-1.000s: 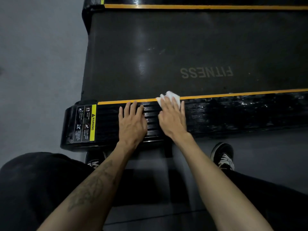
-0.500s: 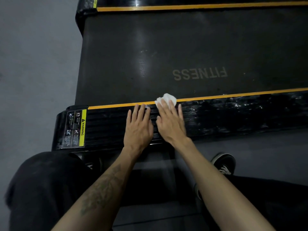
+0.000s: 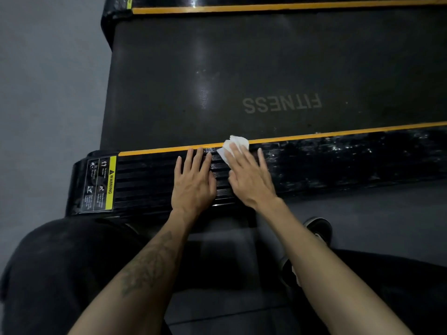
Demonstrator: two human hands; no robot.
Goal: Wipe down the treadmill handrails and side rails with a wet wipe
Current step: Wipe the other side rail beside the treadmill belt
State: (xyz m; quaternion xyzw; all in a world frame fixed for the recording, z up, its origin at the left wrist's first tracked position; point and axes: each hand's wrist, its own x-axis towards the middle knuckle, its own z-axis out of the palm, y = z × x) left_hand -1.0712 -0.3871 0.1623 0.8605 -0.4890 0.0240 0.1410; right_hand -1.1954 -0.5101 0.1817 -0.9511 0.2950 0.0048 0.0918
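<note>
The word "FITNESS" stands in pale grey capitals on the dark treadmill belt, right of the frame's centre, upside down from this view. At centre left, on the end of the near side rail, a black and yellow warning label reads "WARNING" beside a triangle sign, turned sideways. Its small pictograms and fine print are too small to read.

- Grey floor, smooth and matte, runs along the left and continues lower right.
- Floor darkens toward the bottom, where seams cross it.
- Light is dim; a soft glare streak falls from above.
- No walls, windows or furniture can be made out.
</note>
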